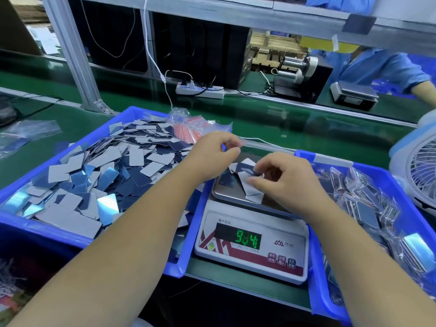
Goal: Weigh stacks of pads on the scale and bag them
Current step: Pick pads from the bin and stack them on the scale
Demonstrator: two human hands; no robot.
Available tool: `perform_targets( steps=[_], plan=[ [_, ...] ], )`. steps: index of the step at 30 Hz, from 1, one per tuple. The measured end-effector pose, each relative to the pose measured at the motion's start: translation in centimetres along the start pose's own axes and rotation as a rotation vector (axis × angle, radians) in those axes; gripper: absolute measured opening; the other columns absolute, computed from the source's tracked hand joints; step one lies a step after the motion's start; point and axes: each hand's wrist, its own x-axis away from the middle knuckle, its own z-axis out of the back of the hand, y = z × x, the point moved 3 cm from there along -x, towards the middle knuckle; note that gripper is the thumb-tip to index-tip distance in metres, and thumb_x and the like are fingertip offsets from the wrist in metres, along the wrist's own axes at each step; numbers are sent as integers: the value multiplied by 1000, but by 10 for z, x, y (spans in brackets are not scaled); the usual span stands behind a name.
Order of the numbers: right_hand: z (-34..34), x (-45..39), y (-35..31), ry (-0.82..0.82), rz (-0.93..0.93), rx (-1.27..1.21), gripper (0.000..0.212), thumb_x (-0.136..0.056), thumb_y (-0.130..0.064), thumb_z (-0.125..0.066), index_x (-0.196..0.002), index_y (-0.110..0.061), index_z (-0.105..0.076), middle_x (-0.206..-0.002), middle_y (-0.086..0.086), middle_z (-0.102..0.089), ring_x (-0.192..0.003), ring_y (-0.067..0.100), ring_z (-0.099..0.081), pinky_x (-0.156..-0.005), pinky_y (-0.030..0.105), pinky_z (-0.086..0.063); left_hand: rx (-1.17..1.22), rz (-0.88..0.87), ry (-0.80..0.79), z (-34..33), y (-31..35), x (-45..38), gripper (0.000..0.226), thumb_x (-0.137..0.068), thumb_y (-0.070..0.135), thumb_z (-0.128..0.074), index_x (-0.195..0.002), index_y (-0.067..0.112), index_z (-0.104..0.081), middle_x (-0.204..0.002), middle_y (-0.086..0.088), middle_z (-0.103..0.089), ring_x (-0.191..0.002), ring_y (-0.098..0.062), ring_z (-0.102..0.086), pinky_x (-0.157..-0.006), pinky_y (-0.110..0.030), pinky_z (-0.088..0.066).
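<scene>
A white digital scale (252, 241) with green lit digits stands between two blue bins. Several grey and dark blue pads (247, 178) lie spread on its steel pan (226, 194). My right hand (285, 182) hovers over the pan and pinches one pad between thumb and fingers. My left hand (212, 156) is above the pan's far left corner, its thumb and fingers pinching a small clear bag (232, 145). The blue bin on the left (47, 230) is heaped with loose pads (99, 175). Bagged pads (361, 201) fill the blue bin on the right (318, 291).
A pack of clear bags with red strips (188, 126) lies at the left bin's far corner. A white fan (420, 171) stands at the right edge. Beyond the green belt are a power strip (200, 90), a tape dispenser (297, 72) and another person's sleeve (382, 67).
</scene>
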Motion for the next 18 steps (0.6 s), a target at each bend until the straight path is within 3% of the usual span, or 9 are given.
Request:
perform_targets(
  steps=[3,6,11,15,18],
  plan=[
    [7,1,3,-14,-20,-93,12,-86,-33,-73,-76,-28,-70,-70,-14,-66,-67,3,-56,-60,11,-40,-9,35,-19,-1,-2,-1,13,-95,28,-60,-101,37,-67,-89,16,-56,-64,14,-48,-57,-9,-34],
    [17,0,12,91,-96,-78,18,-90,-25,-69,-72,-27,-68,-61,-12,-62,-59,-1,-51,-55,9,-36,-13,52,-30,-2,-2,-2,13,-95,27,-59,-101,35,-68,-88,16,-57,-63,16,-48,-56,-8,-33],
    [22,-2,23,109,-192,-31,16,-86,-21,-71,-71,-23,-67,-58,-14,-59,-55,0,-49,-52,10,-35,-12,67,-45,-2,-4,-1,13,-95,27,-60,-101,34,-68,-87,15,-55,-62,13,-48,-60,-15,-36],
    [18,-5,33,82,-248,5,12,-83,-27,-74,-75,-25,-65,-67,-14,-62,-60,-3,-51,-54,10,-34,-28,84,-71,-1,-4,-1,15,-95,32,-61,-109,35,-64,-98,15,-49,-79,2,-51,-65,-15,-35],
    [15,-5,44,40,-326,46,16,-79,-36,-77,-78,-28,-63,-73,-10,-61,-64,0,-52,-59,22,-36,-20,96,-70,-1,-4,-1,24,-95,35,-62,-118,33,-62,-103,17,-43,-86,-2,-51,-66,-14,-35]
  ],
)
